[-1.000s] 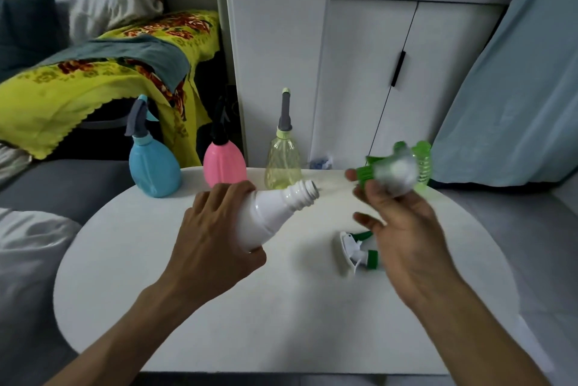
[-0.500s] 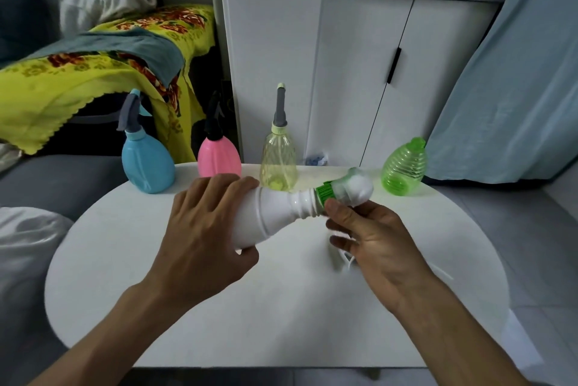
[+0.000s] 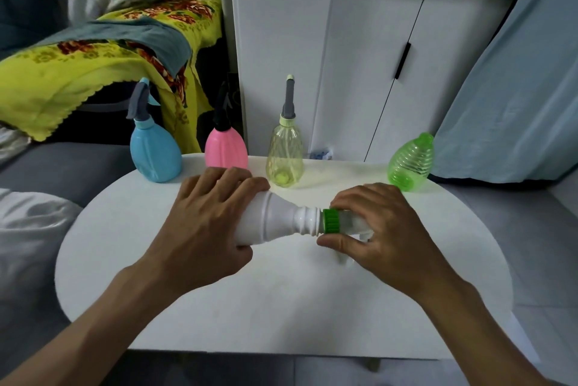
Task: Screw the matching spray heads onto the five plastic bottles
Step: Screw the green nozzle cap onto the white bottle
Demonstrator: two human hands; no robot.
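Nearest us, above the middle of the white desk (image 3: 281,307), our left hand (image 3: 206,226) wraps the body of the white bottle (image 3: 275,220), held on its side with the neck pointing to 3 o'clock. Our right hand (image 3: 384,229) clasps the spray head (image 3: 347,224), its green collar (image 3: 331,221) seated on the neck. Along the far edge stand the blue bottle (image 3: 155,154) at 10 o'clock, pink bottle (image 3: 225,151), yellow bottle (image 3: 284,157) at 12, all capped, and the uncapped green bottle (image 3: 410,163) at 2
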